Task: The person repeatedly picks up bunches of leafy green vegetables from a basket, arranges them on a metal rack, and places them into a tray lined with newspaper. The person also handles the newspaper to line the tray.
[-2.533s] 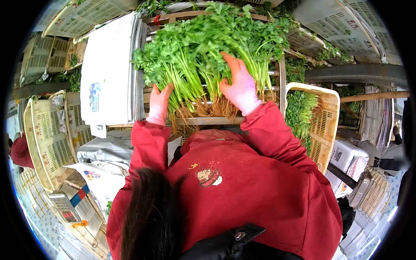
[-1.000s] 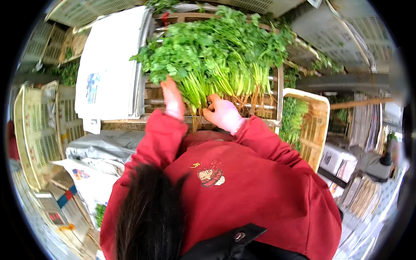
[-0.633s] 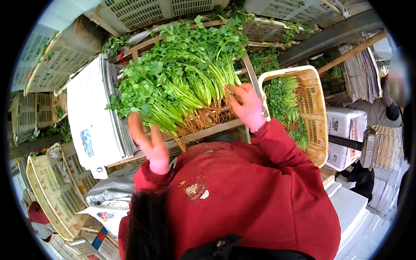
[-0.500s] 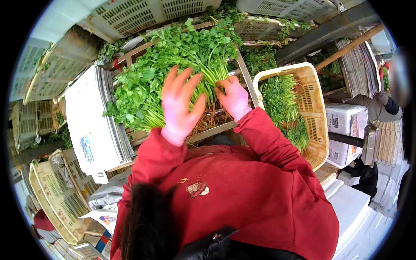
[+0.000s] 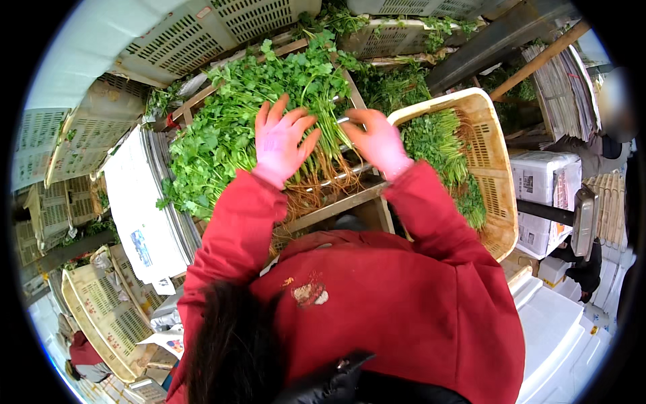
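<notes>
A loose heap of leafy green coriander (image 5: 225,135), with pale stems and brown roots, lies on a slatted frame (image 5: 336,210) in front of me. Its roots hang toward my body. My left hand (image 5: 281,143), in a pink glove with orange fingers, rests over the stems with its fingers spread. My right hand (image 5: 378,140), gloved alike, is at the right edge of the heap beside the outermost stems. Its thumb and forefinger are apart, and I see nothing held between them. Whether its fingertips touch the stems I cannot tell.
A yellowish plastic crate (image 5: 494,178) with bundled greens stands right of the frame. Stacked paper sheets (image 5: 145,209) lie to the left, and more paper (image 5: 562,97) at far right. Pale crates (image 5: 195,40) line the back. White boxes (image 5: 548,330) sit at lower right.
My right hand has shifted rightward off the stems and its fingers have parted. My left hand stays spread over the heap. More roots show between the hands, and the view has shifted slightly.
</notes>
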Motion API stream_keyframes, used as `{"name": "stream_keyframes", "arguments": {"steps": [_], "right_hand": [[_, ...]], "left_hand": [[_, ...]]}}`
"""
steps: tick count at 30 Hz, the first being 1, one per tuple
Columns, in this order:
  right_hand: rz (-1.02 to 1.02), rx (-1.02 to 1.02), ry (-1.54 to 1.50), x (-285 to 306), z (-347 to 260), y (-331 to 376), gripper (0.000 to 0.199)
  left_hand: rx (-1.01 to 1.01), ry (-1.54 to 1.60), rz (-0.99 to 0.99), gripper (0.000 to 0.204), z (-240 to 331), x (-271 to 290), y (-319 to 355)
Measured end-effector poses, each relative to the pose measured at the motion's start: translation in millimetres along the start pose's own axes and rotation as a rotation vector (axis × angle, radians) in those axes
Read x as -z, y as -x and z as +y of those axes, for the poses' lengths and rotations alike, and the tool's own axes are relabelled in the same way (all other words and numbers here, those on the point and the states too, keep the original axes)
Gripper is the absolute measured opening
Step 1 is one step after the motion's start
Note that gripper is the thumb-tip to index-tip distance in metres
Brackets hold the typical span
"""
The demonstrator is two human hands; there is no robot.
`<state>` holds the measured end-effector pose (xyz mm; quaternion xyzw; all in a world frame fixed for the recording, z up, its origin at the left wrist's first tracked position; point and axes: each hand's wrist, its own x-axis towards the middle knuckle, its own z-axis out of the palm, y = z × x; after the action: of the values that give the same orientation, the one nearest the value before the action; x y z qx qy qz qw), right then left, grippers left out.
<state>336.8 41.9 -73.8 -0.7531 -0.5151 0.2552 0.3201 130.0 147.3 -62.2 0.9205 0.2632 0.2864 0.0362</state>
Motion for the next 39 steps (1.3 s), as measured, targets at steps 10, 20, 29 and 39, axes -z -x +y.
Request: {"name": "stream_keyframes", "arguments": {"steps": [10,20,29,39], "right_hand": [[0.140,-0.140,-0.316,-62,12,-6,0.032],[-0.862,0.421,-0.471,16,-8,70,0.010],[-0.211,0.426,0.147,-45,-23,-16,0.050],[-0.730,0.219,0.590,69,7,-31,0.050]], "left_hand": [[0.131,0.066,-0.344,0.025,-36,27,30],[0.101,0.218,-0.283,0.030,-66,-53,7],[0.197,0.217,0.044,0.029,-24,17,1],[0.531,-0.060,0.499,0.050,-15,74,64]]}}
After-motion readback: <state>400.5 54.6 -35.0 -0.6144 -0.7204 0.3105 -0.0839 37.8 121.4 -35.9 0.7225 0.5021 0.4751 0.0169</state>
